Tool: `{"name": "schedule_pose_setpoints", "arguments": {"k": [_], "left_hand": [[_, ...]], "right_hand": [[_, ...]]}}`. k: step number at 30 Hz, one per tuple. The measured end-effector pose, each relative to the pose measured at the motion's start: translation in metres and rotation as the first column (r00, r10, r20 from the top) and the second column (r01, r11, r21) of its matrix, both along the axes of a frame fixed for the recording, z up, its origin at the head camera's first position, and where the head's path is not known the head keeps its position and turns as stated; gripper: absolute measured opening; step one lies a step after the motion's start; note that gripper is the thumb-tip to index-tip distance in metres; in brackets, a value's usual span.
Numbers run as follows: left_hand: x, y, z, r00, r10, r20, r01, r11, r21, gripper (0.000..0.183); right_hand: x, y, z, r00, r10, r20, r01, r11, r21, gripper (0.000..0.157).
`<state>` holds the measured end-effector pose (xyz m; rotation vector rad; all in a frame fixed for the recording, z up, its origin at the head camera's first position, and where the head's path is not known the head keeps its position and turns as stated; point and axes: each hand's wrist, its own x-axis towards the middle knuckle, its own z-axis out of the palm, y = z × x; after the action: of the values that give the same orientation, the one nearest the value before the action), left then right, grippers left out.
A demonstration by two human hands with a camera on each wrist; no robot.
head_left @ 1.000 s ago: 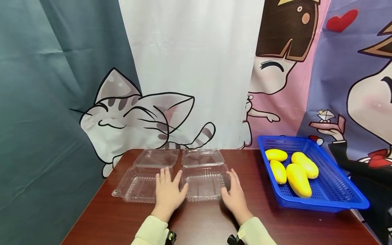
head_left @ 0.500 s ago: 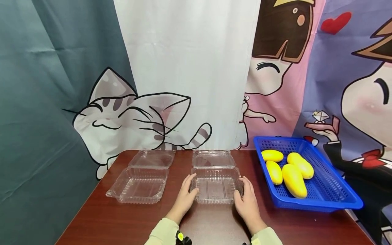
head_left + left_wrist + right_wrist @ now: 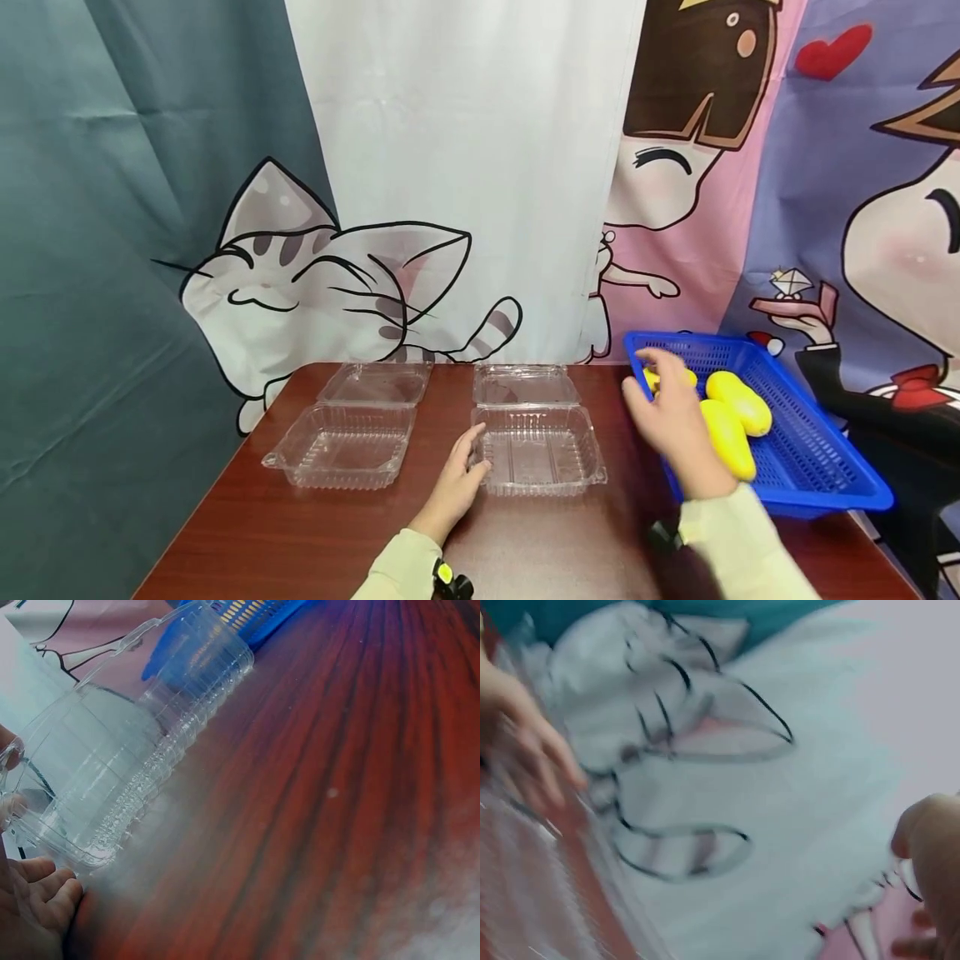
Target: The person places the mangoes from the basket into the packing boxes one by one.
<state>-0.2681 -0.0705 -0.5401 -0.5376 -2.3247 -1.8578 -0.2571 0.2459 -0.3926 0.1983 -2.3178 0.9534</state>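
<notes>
Right hand has moved, apparently now over the blue basket.

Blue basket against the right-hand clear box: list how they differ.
The basket is blue and perforated; the box is clear. The basket looks larger than the box. The basket holds yellow fruits; none lie in the box. The box has an open lid behind it; the basket shows none. Both stand open-topped on the table.

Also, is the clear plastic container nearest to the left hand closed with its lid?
No: in the head view, the lid lies folded back behind the container, whose top stands open beside the left hand.
</notes>
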Motion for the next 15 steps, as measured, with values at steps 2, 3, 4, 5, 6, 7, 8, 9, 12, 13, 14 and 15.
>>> {"name": "schedule_pose_setpoints", "arguments": {"k": [2,3,4,5,6,7,8,9,12,13,14,15], "left_hand": [[-0.001,0.001,0.001,1.000,0.004,0.005,-0.004,1.000,-0.003,0.060],[-0.002,0.002,0.001,1.000,0.006,0.006,-0.006,1.000,-0.002,0.060],[-0.002,0.002,0.001,1.000,0.010,0.008,-0.010,1.000,-0.005,0.060],[-0.002,0.003,0.001,1.000,0.011,0.003,-0.011,1.000,-0.013,0.060],[-0.003,0.003,0.001,1.000,0.014,0.003,-0.014,1.000,-0.019,0.060],[-0.002,0.003,0.001,1.000,0.017,0.005,-0.016,1.000,-0.027,0.060],[-0.002,0.004,0.001,1.000,0.019,0.007,-0.019,0.999,-0.033,0.060],[-0.002,0.004,0.001,1.000,0.020,0.009,-0.020,0.999,-0.036,0.059],[-0.001,0.004,-0.001,0.999,0.026,0.017,-0.026,0.999,-0.037,0.059],[-0.001,0.004,-0.001,1.000,0.026,0.011,-0.026,0.999,-0.038,0.060],[0.000,0.004,-0.002,1.000,0.028,0.008,-0.027,0.999,-0.036,0.060],[0.000,0.005,-0.002,1.000,0.029,0.005,-0.029,0.999,-0.035,0.059]], "right_hand": [[-0.013,0.024,0.016,0.987,-0.037,0.154,0.027,0.998,0.065,0.047],[-0.019,0.035,0.019,0.967,-0.065,0.245,0.040,0.994,0.106,0.052],[-0.026,0.046,0.021,0.941,-0.086,0.327,0.041,0.989,0.144,0.056],[-0.032,0.057,0.020,0.907,-0.109,0.406,0.036,0.982,0.183,0.060],[-0.038,0.067,0.018,0.870,-0.126,0.477,0.024,0.977,0.214,0.065],[-0.043,0.075,0.015,0.833,-0.136,0.537,0.009,0.973,0.233,0.069],[-0.046,0.082,0.011,0.799,-0.143,0.584,-0.008,0.969,0.248,0.072],[-0.049,0.087,0.007,0.768,-0.141,0.624,-0.028,0.967,0.253,0.076],[-0.054,0.096,-0.006,0.720,-0.124,0.682,-0.061,0.969,0.240,0.082],[-0.056,0.097,-0.010,0.713,-0.112,0.692,-0.065,0.972,0.224,0.083],[-0.056,0.097,-0.013,0.711,-0.104,0.696,-0.069,0.974,0.216,0.082],[-0.058,0.097,-0.017,0.706,-0.096,0.702,-0.073,0.975,0.208,0.081]]}}
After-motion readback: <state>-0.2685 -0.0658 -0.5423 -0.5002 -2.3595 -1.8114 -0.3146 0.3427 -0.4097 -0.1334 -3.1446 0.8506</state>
